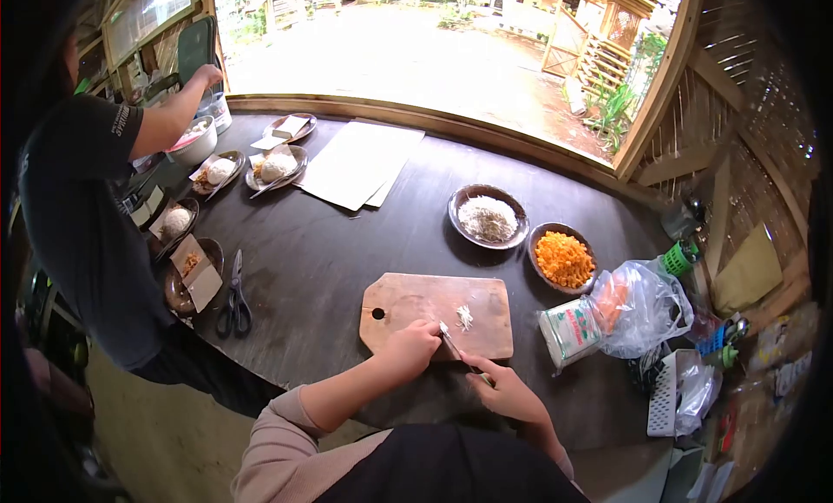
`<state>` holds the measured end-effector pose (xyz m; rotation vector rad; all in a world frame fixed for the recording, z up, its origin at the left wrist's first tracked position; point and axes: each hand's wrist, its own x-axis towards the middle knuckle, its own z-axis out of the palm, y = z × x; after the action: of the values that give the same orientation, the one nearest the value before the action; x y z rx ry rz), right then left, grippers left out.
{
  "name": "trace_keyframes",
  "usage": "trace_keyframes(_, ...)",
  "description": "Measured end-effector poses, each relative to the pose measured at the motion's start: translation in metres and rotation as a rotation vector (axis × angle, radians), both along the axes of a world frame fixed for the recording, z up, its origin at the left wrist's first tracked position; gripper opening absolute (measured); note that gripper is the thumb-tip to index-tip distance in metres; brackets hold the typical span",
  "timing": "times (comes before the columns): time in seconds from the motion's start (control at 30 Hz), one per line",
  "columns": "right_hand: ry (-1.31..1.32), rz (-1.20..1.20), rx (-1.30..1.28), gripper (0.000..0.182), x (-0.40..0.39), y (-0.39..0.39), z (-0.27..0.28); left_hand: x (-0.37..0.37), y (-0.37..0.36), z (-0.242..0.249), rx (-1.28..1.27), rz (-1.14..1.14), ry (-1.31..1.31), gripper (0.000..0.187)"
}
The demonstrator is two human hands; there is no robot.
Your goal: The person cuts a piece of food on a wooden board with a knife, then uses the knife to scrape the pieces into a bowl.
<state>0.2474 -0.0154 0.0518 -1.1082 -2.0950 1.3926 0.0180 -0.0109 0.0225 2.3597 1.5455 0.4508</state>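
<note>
A wooden cutting board (408, 297) lies on the dark table. On its right half is a small heap of thin white strips (465, 318). My left hand (411, 346) is closed at the board's lower middle, fingertips on a small white piece (444, 327). My right hand (508, 394) is wrapped round the handle of a knife (451, 343), whose blade points up and left to the white piece. Beyond the board stand a bowl of whitish shreds (488, 218) and a bowl of orange pieces (565, 259).
At the left a co-worker (82, 208) reaches toward a white bowl (194, 143). Plates with rice (279, 165), scissors (234, 303) and paper sheets (356, 165) lie on the table's left part. A white packet (569, 333), plastic bag (640, 316) and white basket (666, 399) are at right.
</note>
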Motion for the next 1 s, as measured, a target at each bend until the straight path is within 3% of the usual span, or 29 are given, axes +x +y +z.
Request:
trace_keyframes(0.17,0.014,-0.011,0.118,0.042,-0.01,-0.003,-0.014,0.001,0.0,-0.009,0.066,-0.003,-0.018,0.009)
trace_keyframes(0.3,-0.13,-0.035,0.007,0.042,-0.014,-0.004,0.0,0.001,0.0,-0.007,0.054,-0.004,-0.049,0.01)
trace_keyframes(0.57,0.065,0.025,0.185,0.042,-0.003,-0.002,-0.016,0.0,0.0,-0.004,0.03,-0.003,0.011,0.011)
trace_keyframes(0.8,-0.144,-0.036,-0.008,0.042,-0.015,-0.006,-0.002,-0.002,-0.001,-0.006,0.06,-0.02,-0.066,0.01)
trace_keyframes(0.87,0.017,-0.001,0.148,0.043,-0.006,-0.005,-0.009,0.0,-0.002,0.0,0.026,-0.006,-0.024,0.01)
trace_keyframes(1.0,0.066,0.022,0.208,0.043,-0.002,-0.001,-0.018,-0.001,-0.001,-0.003,0.006,0.0,-0.003,0.01)
